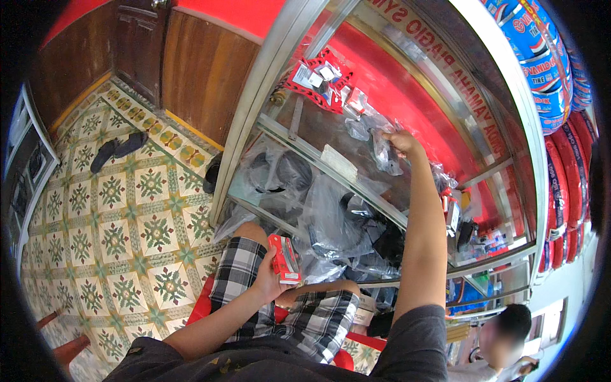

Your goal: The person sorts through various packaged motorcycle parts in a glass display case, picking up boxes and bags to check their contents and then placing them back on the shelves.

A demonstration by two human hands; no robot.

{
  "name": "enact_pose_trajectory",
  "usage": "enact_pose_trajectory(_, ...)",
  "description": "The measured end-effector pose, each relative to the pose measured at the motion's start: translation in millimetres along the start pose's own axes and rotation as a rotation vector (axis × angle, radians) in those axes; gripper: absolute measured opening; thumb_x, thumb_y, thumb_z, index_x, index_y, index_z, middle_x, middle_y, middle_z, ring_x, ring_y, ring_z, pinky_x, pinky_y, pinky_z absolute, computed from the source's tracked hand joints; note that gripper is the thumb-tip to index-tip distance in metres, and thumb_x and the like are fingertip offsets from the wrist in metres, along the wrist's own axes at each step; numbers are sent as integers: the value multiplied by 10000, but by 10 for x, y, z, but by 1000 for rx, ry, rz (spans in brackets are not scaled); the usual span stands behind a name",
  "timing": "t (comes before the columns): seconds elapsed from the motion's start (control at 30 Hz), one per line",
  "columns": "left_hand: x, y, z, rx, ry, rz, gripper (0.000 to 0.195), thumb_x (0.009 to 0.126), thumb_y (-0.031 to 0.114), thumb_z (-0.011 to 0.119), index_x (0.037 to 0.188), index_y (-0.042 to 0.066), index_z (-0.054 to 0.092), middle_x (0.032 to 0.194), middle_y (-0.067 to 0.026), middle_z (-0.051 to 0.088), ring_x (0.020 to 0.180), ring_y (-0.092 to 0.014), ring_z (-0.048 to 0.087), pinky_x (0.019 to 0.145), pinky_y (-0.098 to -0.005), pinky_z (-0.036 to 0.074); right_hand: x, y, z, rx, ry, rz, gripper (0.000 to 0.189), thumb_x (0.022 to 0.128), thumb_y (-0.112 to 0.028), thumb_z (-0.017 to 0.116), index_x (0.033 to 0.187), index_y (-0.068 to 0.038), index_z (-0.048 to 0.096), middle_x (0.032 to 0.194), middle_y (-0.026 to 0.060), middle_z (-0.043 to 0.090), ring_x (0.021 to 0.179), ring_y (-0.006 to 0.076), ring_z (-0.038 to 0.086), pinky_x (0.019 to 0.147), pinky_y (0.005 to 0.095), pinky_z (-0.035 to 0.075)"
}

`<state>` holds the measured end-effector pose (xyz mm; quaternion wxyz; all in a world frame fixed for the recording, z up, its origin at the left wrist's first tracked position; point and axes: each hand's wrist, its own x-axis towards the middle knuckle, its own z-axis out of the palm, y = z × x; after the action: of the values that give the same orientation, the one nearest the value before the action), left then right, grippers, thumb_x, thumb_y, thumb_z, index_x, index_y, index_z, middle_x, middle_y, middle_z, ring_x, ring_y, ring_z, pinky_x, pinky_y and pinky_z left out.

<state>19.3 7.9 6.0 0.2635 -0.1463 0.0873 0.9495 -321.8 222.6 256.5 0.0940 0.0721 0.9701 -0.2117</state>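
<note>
Low over my lap, my left hand (271,278) is closed around a small red and white box (285,260) with writing on it. My right arm reaches into the glass display case, where my right hand (405,143) grips a clear plastic bag (385,153) with a dark part inside. That bag is over the upper glass shelf (329,131). Beside it lie another small plastic bag (357,129) and a red and white box (356,100). Further left on the shelf is a red patterned packet (317,81) with white labels.
An aluminium post (258,105) frames the case. Plastic-wrapped dark parts (334,224) fill the lower shelf. Wrapped tires (539,67) are stacked outside at right. A person (506,334) is at lower right. Dark slippers (119,149) lie on the tiled floor (112,238).
</note>
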Motion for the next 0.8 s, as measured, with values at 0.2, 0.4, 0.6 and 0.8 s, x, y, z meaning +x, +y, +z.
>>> enact_pose_trajectory(0.2,-31,-12,74,31,40,13,581,797,600,454,1152,140,488,1090,-33,550,916,-256,556,724,-424,452,180,430,16,282,100,-102,321,780,-349,647,922,-71,575,651,-6,516,529,101,443,453,265,328)
enact_pose_trajectory(0.4,-36,0,42,-18,44,22,581,784,599,476,1105,116,514,1000,-43,578,881,-252,569,696,-404,459,-377,253,45,207,95,-313,677,763,-399,652,1251,13,430,1004,103,576,883,177,521,698,306,423)
enact_pose_trajectory(0.6,53,5,-139,-27,-66,-46,556,806,594,456,1112,131,491,1022,-42,553,942,-265,551,735,-393,429,-791,235,-119,-8,-145,-87,842,708,-481,678,1292,34,357,1099,117,554,963,192,521,764,318,439)
enact_pose_trajectory(0.8,33,-13,106,51,-36,-9,554,815,593,441,1093,116,490,1031,-76,583,943,-222,575,758,-363,463,-1025,625,-121,278,-141,-227,777,648,-287,784,1232,5,363,1144,102,472,1011,190,478,764,288,450)
